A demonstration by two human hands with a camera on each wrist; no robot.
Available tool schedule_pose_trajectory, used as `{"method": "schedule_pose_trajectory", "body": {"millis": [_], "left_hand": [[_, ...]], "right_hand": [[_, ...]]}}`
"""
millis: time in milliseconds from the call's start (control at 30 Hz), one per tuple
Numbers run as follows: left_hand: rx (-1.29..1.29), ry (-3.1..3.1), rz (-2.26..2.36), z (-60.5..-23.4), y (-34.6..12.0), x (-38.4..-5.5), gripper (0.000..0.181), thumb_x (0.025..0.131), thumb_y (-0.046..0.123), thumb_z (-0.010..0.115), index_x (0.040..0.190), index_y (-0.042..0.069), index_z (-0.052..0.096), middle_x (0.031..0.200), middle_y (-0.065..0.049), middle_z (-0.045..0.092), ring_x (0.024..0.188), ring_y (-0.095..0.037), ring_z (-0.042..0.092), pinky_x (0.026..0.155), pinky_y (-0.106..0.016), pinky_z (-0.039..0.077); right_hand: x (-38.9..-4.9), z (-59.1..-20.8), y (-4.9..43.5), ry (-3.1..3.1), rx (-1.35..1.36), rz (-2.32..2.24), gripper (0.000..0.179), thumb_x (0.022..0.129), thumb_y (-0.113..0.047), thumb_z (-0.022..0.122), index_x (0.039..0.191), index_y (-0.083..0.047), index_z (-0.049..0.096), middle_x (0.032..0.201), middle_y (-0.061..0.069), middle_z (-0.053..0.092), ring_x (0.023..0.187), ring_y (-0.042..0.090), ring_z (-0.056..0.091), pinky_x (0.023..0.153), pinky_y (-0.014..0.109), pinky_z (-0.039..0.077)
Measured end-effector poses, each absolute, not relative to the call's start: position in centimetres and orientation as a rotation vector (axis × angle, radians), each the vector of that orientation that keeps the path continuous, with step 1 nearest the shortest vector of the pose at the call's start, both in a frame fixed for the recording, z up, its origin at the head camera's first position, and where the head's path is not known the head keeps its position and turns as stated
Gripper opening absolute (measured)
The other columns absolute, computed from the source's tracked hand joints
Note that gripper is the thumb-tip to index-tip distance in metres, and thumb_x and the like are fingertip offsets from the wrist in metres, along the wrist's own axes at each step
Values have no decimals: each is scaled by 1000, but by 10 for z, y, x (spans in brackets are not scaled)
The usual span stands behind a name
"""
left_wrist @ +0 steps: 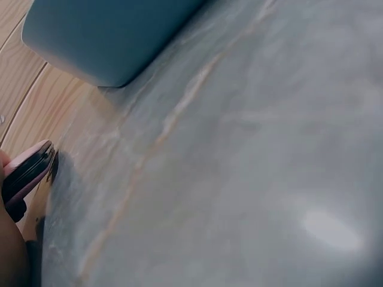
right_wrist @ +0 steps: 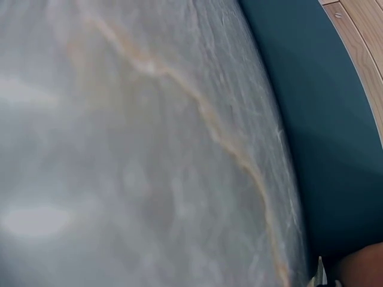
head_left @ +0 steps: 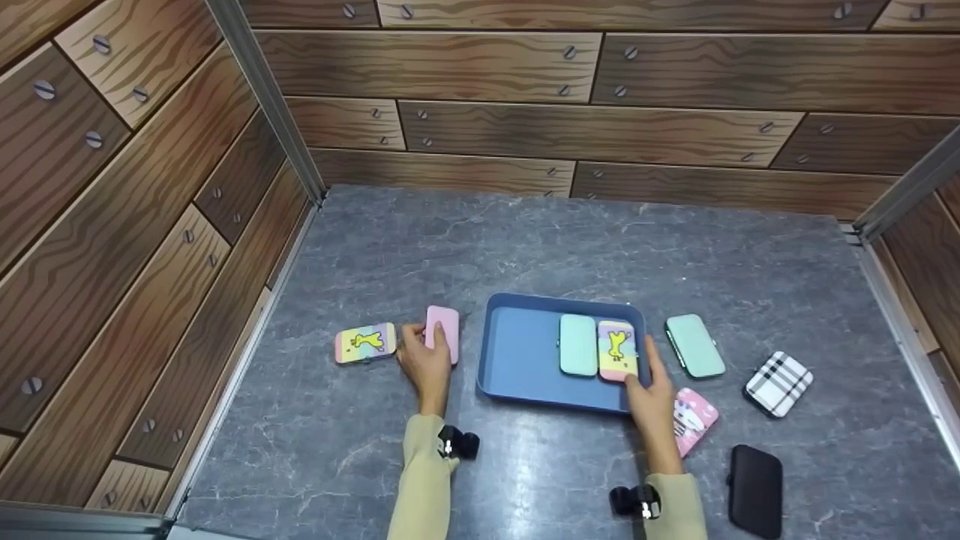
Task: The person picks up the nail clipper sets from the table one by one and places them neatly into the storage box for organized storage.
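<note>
Wood-plank walls [head_left: 480, 67] around a grey marbled table [head_left: 465, 240], lit by a white glare near its front. Pinched between thumb and fingers of the left hand [head_left: 425, 367]: a pink case [head_left: 445, 330], just left of the blue tray [head_left: 525, 397] and apart from it. Hard to tell, from the sliver at the edge of the left wrist view, whether resting on the table or slightly lifted. On the tray's right wall, the right hand [head_left: 652, 401], gripping it with thumb inside and fingers along the outside. Near that thumb, inside the tray's right half, a giraffe case [head_left: 618, 349] beside a mint case [head_left: 577, 345], both lengthwise from back to front.

Just left of the left hand, a second giraffe case [head_left: 365, 343], turned sideways. Partly hidden behind the right hand, a patterned pink case [head_left: 696, 416]. Farther out to the right, a second mint case [head_left: 696, 345], tilted at a slant, then a black-and-white plaid case [head_left: 780, 384]. Nearest the front, a black case [head_left: 756, 491]. Above both wrists, beige sleeves [head_left: 420, 487] and small black cameras [head_left: 459, 442].
</note>
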State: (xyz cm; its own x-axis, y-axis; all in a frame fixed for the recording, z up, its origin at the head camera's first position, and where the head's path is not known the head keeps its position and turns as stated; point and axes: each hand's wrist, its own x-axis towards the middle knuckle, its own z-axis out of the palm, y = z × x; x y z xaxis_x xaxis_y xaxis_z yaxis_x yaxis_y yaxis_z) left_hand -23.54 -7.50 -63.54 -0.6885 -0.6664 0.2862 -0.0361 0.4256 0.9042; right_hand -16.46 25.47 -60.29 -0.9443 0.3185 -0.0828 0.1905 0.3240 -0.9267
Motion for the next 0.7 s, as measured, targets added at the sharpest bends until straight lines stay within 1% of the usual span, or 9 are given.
{"method": "schedule_pose_trajectory", "body": {"millis": [100, 200, 400, 500, 633, 700], "left_hand": [[575, -1997, -1314, -636, -75, -231, 17, 89, 15, 72, 91, 2, 60, 79, -14, 63, 81, -35, 58, 77, -48, 42], [564, -1966, -1345, -637, -75, -228, 15, 91, 13, 70, 90, 2, 60, 77, -13, 62, 75, -31, 59, 71, -46, 45], [622, -1916, -1392, -632, -72, -224, 14, 92, 13, 69, 89, 3, 60, 67, -7, 57, 61, -24, 53, 60, -39, 41], [662, -1883, -1447, -626, -71, -222, 14, 93, 13, 67, 89, 2, 60, 65, -6, 55, 59, -21, 51, 57, -35, 40], [707, -1841, -1518, -620, -70, -219, 14, 94, 12, 65, 90, 1, 58, 66, -7, 57, 59, -19, 52, 54, -32, 41], [724, -1838, -1532, -618, -68, -217, 13, 95, 11, 65, 91, 1, 58, 67, -7, 56, 58, -18, 51, 54, -31, 40]], "right_hand": [[-165, -604, 255, -2458, -456, 1684, 72, 93, 1, 47, 159, -18, 24, 163, 8, 21, 150, 28, 13, 121, 45, 11], [-165, -605, 255, -2447, -446, 1688, 72, 93, 2, 48, 158, -17, 25, 163, 9, 22, 150, 28, 14, 121, 44, 11], [-165, -604, 254, -2425, -458, 1724, 73, 92, 3, 48, 158, -17, 25, 163, 8, 21, 150, 28, 13, 121, 44, 10], [-165, -604, 254, -2433, -468, 1716, 73, 93, 2, 48, 158, -19, 25, 163, 8, 20, 150, 28, 13, 121, 45, 11], [-166, -605, 255, -2458, -481, 1701, 72, 94, 0, 47, 159, -20, 23, 164, 7, 19, 150, 28, 12, 121, 46, 10], [-166, -605, 255, -2451, -471, 1697, 73, 93, 2, 48, 159, -19, 24, 164, 7, 20, 150, 28, 13, 121, 45, 11]]}}
